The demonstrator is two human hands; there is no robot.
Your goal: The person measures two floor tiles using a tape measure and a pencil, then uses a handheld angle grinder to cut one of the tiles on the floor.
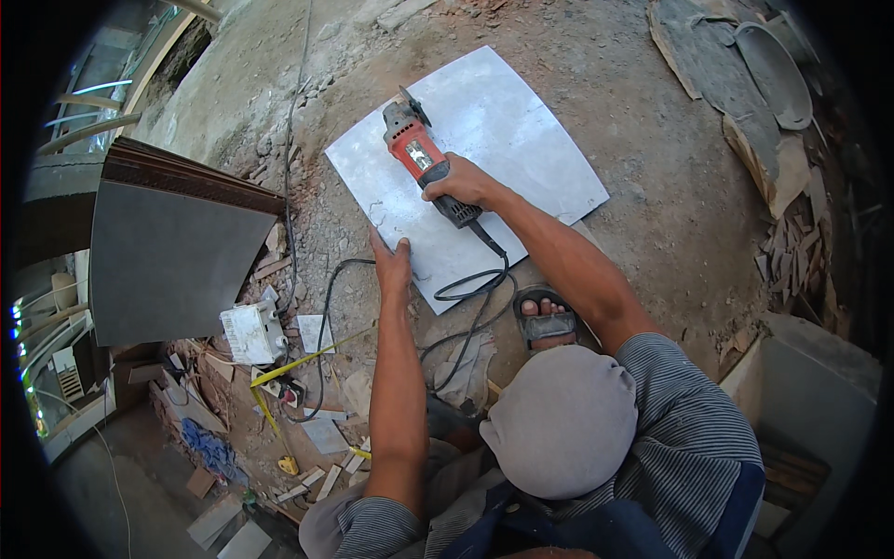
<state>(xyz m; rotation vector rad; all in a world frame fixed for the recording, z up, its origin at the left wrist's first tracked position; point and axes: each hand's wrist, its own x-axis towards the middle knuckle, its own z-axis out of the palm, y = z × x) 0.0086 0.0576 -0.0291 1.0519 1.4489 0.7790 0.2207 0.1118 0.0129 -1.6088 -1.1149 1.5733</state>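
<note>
A large, shiny pale tile (507,130) lies flat on the dusty ground before me. My right hand (463,181) is wrapped round the rear body of a red and black angle grinder (414,149). The grinder's disc (415,105) is at the tile's far left edge; whether it touches cannot be made out. My left hand (393,267) grips the tile's near left edge, the thumb on top and the other fingers partly hidden. From the grinder's rear, a black power cord (491,240) loops over the tile's near edge and onto the ground.
Dark grey tiles (177,252) stand at the left beside a dirty white box (253,334). A yellow tape measure (288,464) lies with its blade pulled out among tile offcuts (323,434). At the far right are a grey basin (775,74) and broken pieces (792,252).
</note>
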